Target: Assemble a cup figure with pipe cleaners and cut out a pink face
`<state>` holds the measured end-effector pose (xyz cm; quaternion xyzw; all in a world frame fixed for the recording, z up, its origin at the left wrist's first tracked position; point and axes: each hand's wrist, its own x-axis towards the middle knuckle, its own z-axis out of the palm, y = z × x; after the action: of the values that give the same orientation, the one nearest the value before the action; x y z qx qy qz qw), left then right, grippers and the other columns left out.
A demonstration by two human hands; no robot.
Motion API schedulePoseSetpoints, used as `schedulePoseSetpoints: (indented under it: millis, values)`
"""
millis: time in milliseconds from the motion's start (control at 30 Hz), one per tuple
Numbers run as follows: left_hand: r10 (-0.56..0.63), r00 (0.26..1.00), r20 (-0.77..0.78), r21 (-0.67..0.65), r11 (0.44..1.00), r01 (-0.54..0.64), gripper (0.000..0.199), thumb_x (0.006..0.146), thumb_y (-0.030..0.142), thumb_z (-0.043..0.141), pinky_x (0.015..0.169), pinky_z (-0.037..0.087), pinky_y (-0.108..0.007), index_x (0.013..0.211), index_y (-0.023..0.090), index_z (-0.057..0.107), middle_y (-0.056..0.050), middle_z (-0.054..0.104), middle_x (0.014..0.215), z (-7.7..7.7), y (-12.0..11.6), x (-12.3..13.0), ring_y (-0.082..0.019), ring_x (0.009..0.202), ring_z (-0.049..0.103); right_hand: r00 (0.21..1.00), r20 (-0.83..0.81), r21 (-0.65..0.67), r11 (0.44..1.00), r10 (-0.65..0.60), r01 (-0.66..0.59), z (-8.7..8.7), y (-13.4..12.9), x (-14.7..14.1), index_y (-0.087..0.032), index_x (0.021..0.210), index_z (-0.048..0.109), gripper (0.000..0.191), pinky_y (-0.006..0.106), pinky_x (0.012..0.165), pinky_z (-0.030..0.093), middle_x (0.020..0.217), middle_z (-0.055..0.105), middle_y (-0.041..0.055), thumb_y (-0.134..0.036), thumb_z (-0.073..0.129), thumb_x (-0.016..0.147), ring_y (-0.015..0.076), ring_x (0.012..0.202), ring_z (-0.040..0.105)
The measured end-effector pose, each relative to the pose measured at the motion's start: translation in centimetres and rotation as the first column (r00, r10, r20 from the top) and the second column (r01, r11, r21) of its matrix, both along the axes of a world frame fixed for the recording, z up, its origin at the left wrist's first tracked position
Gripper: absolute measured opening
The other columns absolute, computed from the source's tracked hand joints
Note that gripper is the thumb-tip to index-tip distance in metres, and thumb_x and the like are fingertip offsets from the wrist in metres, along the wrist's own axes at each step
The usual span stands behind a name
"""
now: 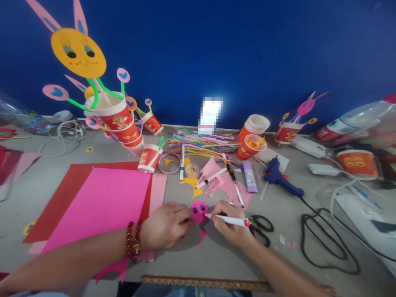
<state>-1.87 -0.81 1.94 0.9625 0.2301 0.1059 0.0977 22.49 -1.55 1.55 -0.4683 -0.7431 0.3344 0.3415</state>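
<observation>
A small round pink paper face [199, 211] with two dark drawn eyes lies near the table's front, between my hands. My left hand [167, 226], with a red bead bracelet on its wrist, has its fingers closed at the left edge of the face; the fingertips are partly hidden. In my right hand [230, 225] is a white marker with a red band [232, 220], its tip at the right side of the face. A small pink paper scrap [203, 236] lies just below the face. Black-handled scissors [261, 229] rest beside my right hand.
Pink and red sheets [102, 202] lie at left. Behind are stacked red cups [119, 119] bearing a yellow paper face [78, 53], and colourful pipe cleaners [201, 144]. A blue glue gun [280, 177] with a looped black cable, a purple glue stick [250, 176] and a bottle [352, 121] stand or lie right.
</observation>
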Motion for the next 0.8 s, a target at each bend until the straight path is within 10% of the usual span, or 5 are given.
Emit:
schedulePoseSetpoints:
  millis: [800]
  values:
    - [-0.071, 0.990, -0.122, -0.003, 0.997, 0.071, 0.025, 0.095, 0.022, 0.055, 0.073, 0.045, -0.037, 0.118, 0.016, 0.061, -0.009, 0.065, 0.120, 0.44, 0.04, -0.16, -0.022, 0.093, 0.057, 1.000, 0.001, -0.011, 1.000, -0.025, 0.025, 0.19, 0.05, -0.12, -0.022, 0.067, 0.053, 0.015, 0.024, 0.050, 0.035, 0.055, 0.054, -0.0034, -0.016, 0.050, 0.081, 0.0128, 0.050, 0.049]
